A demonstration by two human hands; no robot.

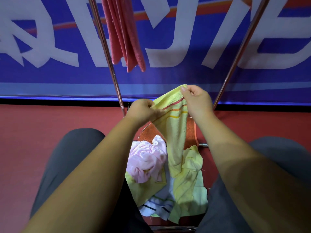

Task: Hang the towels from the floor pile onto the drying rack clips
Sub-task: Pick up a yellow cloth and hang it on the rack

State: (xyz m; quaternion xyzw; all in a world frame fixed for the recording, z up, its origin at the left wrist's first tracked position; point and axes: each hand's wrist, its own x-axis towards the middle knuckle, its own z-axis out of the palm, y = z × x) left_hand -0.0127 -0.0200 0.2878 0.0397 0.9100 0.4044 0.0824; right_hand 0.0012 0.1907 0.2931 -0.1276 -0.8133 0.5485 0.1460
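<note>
A yellow towel (175,132) with red and orange stripes hangs lifted above the floor pile. My left hand (143,111) pinches its top edge on the left, and my right hand (196,101) pinches the upper corner on the right. Its lower end still trails into the pile (168,182) between my knees, where a pink towel (148,162), a rust-orange towel (149,135), another yellow towel (190,185) and a white striped towel (159,206) lie crumpled. A pink-red towel (124,34) hangs from the rack at the top.
Two slanted metal legs of the drying rack (109,61) frame the pile, the right one (235,61) leaning outward. A blue banner with large white letters (168,47) stands behind. The floor (42,123) is red. My grey trouser legs (67,157) flank the pile.
</note>
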